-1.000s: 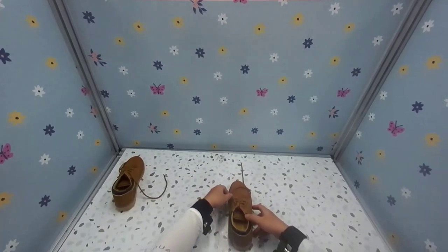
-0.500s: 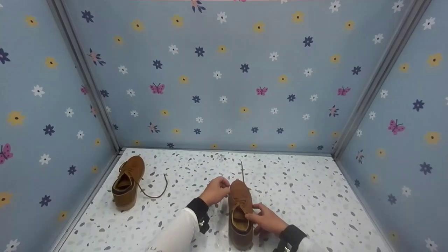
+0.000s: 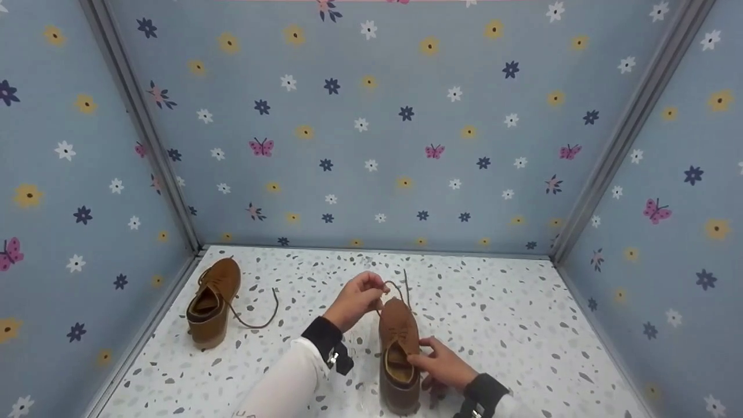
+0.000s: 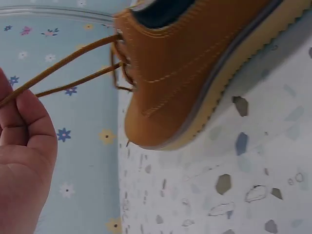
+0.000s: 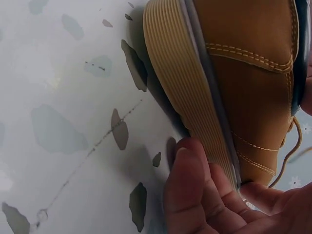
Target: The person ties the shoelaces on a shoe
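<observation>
Speckled white flooring point(image 3: 511, 313) bears a brown shoe point(image 3: 397, 316) directly before me, upright on its pale ridged sole point(image 5: 178, 63), toe pointing away. Nearest, my right hand point(image 3: 444, 367), a black band point(image 3: 486, 395) at its wrist, grips the shoe's right side, thumb at the collar, fingers against the sole. Farther forward, my left hand point(image 3: 353, 302), below it a matching strap point(image 3: 322, 334) and white sleeve point(image 3: 284, 383), holds a brown lace point(image 4: 68, 61) in curled fingers, raised just left of the toe; the fingertips fall outside the left wrist view, so the exact grip is hard to judge. Well to the left, a second shoe point(image 3: 225, 278) stands near the side wall point(image 3: 46, 307), one loose lace end curving rightward. Beyond rises the blue back wall point(image 3: 371, 191), printed with flowers and butterflies.
</observation>
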The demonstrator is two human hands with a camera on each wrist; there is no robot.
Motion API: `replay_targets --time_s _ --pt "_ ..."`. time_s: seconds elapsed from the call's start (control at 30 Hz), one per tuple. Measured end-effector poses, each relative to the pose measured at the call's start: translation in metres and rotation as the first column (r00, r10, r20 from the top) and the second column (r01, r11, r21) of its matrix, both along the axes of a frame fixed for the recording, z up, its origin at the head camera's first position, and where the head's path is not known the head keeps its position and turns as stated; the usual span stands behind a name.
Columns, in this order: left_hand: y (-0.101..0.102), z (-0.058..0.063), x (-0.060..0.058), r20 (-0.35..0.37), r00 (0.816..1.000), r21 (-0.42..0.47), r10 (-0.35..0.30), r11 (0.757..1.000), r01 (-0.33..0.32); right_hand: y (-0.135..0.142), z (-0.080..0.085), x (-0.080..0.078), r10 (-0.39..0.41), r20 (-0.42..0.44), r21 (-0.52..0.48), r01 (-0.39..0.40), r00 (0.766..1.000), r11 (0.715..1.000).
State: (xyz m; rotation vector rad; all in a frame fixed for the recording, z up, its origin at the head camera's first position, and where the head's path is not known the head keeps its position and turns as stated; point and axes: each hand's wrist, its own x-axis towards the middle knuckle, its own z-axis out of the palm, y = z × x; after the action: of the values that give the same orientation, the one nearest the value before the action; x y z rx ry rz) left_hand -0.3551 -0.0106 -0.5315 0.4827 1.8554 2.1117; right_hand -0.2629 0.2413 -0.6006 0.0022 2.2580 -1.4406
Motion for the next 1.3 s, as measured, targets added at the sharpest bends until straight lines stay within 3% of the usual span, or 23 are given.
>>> replay_targets --time_s 0.17,0.3,0.4,0.53,0.63,0.8,1.07,1.3 --pt "-0.008 0.01 -0.004 -0.071 0.994 -0.017 0.079 0.997 -0.08 0.001 0.0 0.0 0.001 -0.003 -0.005 -0.001 1.0 1.0" --pt "-0.015 0.007 -0.008 -0.1 0.978 -0.053 0.184 0.98 -0.19 0.003 0.001 0.0 0.011 0.008 -0.004 -0.011 1.0 1.0" --pt "-0.022 -0.002 -0.009 -0.121 0.957 -0.136 0.262 0.951 -0.277 0.003 0.001 0.0 0.017 0.0 -0.009 -0.017 1.0 1.0" --pt "-0.033 -0.02 -0.006 -0.134 0.941 -0.318 0.31 0.886 -0.337 0.002 0.001 0.001 0.02 -0.013 -0.001 -0.02 1.0 1.0" --pt "-0.039 -0.031 -0.002 -0.131 0.95 -0.46 0.285 0.831 -0.312 0.001 0.002 0.001 0.016 -0.011 0.013 -0.016 1.0 1.0" --pt "-0.043 -0.046 0.001 -0.067 0.976 -0.596 0.206 0.777 -0.205 0.001 0.003 -0.001 0.007 -0.025 0.012 -0.007 1.0 1.0" --pt "-0.04 -0.062 0.005 -0.004 0.982 -0.661 0.189 0.737 -0.144 0.001 0.008 -0.013 -0.052 -0.056 0.027 0.054 0.997 0.998" --pt "-0.032 -0.064 0.016 0.035 0.981 -0.661 0.192 0.74 -0.121 -0.003 0.018 -0.028 -0.087 -0.108 0.061 0.094 0.99 0.994"
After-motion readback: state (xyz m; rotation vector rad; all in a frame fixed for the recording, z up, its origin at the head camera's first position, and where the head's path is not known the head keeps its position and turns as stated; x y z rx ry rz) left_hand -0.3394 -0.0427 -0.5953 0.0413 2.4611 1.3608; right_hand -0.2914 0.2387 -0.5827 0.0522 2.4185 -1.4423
